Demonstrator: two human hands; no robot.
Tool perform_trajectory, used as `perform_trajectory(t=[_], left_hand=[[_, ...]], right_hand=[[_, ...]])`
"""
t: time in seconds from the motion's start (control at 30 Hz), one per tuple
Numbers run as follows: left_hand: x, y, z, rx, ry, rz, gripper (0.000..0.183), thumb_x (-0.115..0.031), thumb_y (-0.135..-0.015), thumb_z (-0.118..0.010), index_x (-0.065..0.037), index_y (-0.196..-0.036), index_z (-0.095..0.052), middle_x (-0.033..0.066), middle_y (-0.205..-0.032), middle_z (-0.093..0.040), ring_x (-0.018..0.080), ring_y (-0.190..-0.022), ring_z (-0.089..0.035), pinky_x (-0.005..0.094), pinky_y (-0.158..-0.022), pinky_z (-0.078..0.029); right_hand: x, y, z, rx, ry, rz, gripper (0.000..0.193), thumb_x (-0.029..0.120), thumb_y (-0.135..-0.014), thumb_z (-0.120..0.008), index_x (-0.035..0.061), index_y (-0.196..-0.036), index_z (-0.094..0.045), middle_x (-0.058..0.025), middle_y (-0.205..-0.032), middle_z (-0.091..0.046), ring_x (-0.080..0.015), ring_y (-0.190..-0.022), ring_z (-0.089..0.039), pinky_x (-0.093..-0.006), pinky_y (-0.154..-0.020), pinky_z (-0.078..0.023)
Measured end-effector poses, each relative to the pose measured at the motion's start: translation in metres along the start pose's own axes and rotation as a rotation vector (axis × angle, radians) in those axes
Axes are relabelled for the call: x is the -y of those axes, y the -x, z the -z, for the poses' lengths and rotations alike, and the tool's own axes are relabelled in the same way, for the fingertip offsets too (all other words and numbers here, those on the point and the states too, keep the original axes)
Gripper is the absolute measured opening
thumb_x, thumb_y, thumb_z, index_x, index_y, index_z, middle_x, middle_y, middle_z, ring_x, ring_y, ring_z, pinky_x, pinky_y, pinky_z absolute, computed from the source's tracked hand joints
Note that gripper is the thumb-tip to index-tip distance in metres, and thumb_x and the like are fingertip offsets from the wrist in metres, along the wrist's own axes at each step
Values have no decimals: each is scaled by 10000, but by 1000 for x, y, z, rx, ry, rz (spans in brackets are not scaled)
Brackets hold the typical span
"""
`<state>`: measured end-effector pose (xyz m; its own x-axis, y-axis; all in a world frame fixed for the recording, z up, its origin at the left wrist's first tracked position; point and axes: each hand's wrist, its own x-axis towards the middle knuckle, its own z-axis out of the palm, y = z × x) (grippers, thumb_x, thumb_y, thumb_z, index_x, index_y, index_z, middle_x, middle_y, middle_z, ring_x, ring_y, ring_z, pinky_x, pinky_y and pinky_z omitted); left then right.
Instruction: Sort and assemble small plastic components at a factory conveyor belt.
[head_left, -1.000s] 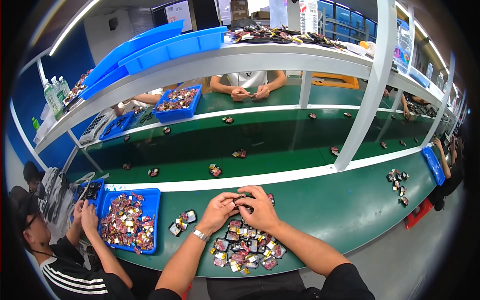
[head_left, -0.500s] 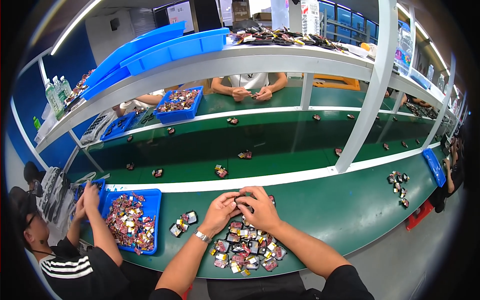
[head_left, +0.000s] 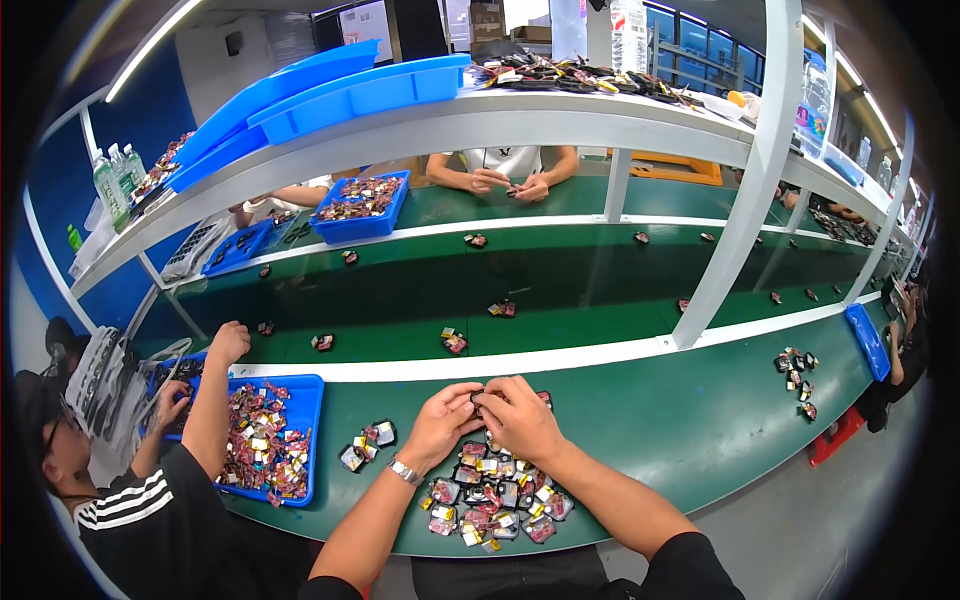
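Note:
My left hand [head_left: 446, 425], with a metal watch on the wrist, and my right hand [head_left: 517, 420] meet above the worktable. Closed between their fingers is a small black casing [head_left: 477, 403], mostly hidden by the fingertips. Below and partly under my hands lies a heap of small electronic assemblies [head_left: 497, 492] with dark frames, red wiring and white and yellow patches. A few similar assemblies [head_left: 368, 443] sit apart, left of my left hand. Another assembly edge [head_left: 544, 398] peeks out beyond my right hand.
At left, a blue bin [head_left: 312, 440] full of red-wired parts stands beside a co-worker [head_left: 150, 520] in black. A green conveyor [head_left: 400, 300] carrying spaced assemblies runs behind a white rail [head_left: 560, 362]. A shelf post [head_left: 740, 190] rises at right. Another person works across the belt.
The co-worker at left has stretched one hand out to the conveyor's edge. Assemblies on the belt have shifted slightly right. My hands stay in place, with the fingers slightly shifted around the casing.

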<state>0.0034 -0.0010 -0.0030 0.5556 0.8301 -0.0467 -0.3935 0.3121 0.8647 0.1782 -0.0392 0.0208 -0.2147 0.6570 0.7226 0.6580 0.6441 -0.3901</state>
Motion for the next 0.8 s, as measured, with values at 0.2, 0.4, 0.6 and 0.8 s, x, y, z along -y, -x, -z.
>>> perform_trajectory(t=[0.2, 0.4, 0.6, 0.8], left_hand=[[1, 0, 2, -1, -15, -3, 319, -73, -962, -544, -6, -1268, -481, 89, -1208, -604, 169, -1099, -593, 347, -941, -514], [1, 0, -1, -10, -37, 15, 308, -70, -965, -537, -9, -1263, -487, 83, -1189, -613, 166, -1087, -598, 339, -932, -514], [0, 1, -2, -13, -43, 8, 302, -67, -967, -530, -9, -1261, -488, 80, -1181, -616, 166, -1079, -601, 340, -928, -515], [2, -1, -1, -37, -95, -9, 288, -51, -969, -513, -6, -1253, -493, 79, -1155, -624, 170, -1056, -612, 347, -910, -524]], right_hand=[[-1, 1, -2, 47, 69, 17, 175, 33, -733, -692, 30, -900, -641, -81, -970, -586, -260, -886, -580, -351, -746, -513], [3, 2, 1, 105, 118, 3, 171, 44, -741, -690, 37, -905, -639, -77, -947, -582, -255, -873, -580, -347, -741, -516], [-1, 6, -3, 54, 121, 9, 186, 48, -756, -691, 37, -939, -659, -71, -944, -583, -242, -854, -583, -342, -732, -516], [2, 5, -6, 21, 128, -31, 150, 46, -765, -689, 32, -913, -667, -58, -917, -591, -236, -836, -586, -339, -720, -514]])
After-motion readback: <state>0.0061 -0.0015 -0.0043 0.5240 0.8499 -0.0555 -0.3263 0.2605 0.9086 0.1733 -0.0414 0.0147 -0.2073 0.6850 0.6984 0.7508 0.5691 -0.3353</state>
